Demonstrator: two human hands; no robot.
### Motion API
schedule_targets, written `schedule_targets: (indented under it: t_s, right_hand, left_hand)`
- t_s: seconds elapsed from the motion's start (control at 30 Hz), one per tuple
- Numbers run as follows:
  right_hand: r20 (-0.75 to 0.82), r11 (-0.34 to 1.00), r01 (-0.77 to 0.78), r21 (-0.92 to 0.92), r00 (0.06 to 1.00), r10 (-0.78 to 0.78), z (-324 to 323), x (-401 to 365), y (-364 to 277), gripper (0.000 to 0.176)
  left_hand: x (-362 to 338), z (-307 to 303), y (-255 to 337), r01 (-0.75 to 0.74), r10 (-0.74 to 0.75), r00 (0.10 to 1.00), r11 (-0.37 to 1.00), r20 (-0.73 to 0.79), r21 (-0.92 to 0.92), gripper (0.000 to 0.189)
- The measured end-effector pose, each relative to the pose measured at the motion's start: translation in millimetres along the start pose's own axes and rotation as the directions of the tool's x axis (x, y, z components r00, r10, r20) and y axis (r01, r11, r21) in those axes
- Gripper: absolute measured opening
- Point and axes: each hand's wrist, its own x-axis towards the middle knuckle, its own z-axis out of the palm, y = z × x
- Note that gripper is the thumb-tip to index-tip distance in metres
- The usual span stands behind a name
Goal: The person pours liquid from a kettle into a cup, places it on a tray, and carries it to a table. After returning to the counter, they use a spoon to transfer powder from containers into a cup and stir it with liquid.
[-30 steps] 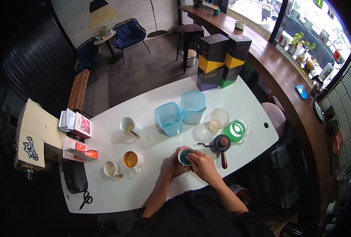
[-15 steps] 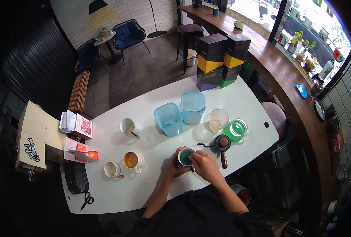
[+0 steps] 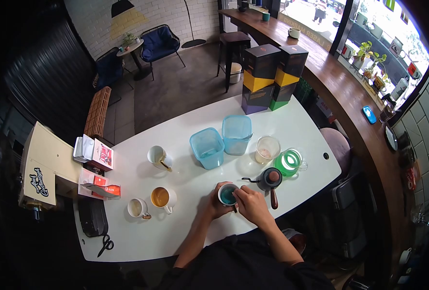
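A mug with blue-green liquid inside [image 3: 228, 194] stands at the table's near side. Wrapped round its left side is my left hand [image 3: 218, 204]. My right hand [image 3: 251, 205] is closed in a pinch over the mug's right rim; whatever is between the fingertips is hidden. Just right of the hands sits a dark coffee pot with a thin spout and wooden handle [image 3: 271, 180]. Left of them is a white mug with a tan inside [image 3: 162, 197], beside a smaller white cup [image 3: 137, 208]. Another pale mug [image 3: 159, 157] stands farther back.
Two blue plastic tubs [image 3: 207, 150] stand mid-table. A clear plastic cup [image 3: 267, 149] and a glass pot with green liquid [image 3: 288, 163] are to the right. Stacked boxes [image 3: 262, 63] rise at the back edge. Scissors [image 3: 106, 245] lie at the left corner of the white table [image 3: 185, 241].
The view has shifted very slightly, with the objects a few pixels lower. Both hands stay at the mug, the right one almost unchanged over the rim.
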Motion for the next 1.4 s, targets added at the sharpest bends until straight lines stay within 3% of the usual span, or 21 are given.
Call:
schedule_targets:
  t_s: [0.23,0.47,0.53,0.6,0.73,0.8,1.07,1.23,1.4]
  right_hand:
    - [-0.048,0.994,0.051,0.094,0.998,-0.047,7,4,-1,0.008]
    - [-0.092,1.0,0.004,-0.011,0.996,-0.005,2,4,4,0.008]
    - [-0.089,1.0,0.012,-0.022,0.996,-0.014,0,4,5,0.008]
    - [0.008,0.999,-0.015,-0.039,1.0,0.016,-1,2,5,0.013]
    - [0.05,1.0,0.012,0.01,0.999,-0.012,1,3,0,0.012]
    - [-0.057,0.992,0.071,0.102,0.996,-0.065,6,4,-1,0.007]
    - [-0.064,1.0,0.012,-0.029,0.998,-0.014,0,6,3,0.007]
    - [-0.009,0.999,0.043,0.015,0.999,-0.043,-4,2,-4,0.007]
    - [-0.067,0.998,0.037,0.059,0.997,-0.033,6,5,-4,0.007]
  left_hand:
    - [1,-1,5,0.005,-0.006,1.0,0.999,0.003,0.036,0.083]
    - [0,2,3,-0.001,0.001,1.0,1.0,-0.016,-0.019,0.082]
    - [0,0,3,0.025,-0.024,0.999,0.999,0.032,-0.029,0.09]
    - [1,-2,5,0.039,-0.038,0.998,0.999,0.039,-0.021,0.089]
    - [0,-1,2,0.011,-0.011,0.999,1.0,0.03,0.011,0.086]
    - [0,0,-3,0.014,-0.014,1.0,1.0,0.028,-0.004,0.085]
    - [4,-1,12,-0.014,0.015,1.0,0.999,-0.023,0.033,0.079]
    - [3,-2,9,-0.024,0.024,1.0,0.999,-0.011,0.026,0.079]
    - [2,0,4,-0.03,0.03,0.999,0.999,-0.024,0.024,0.079]
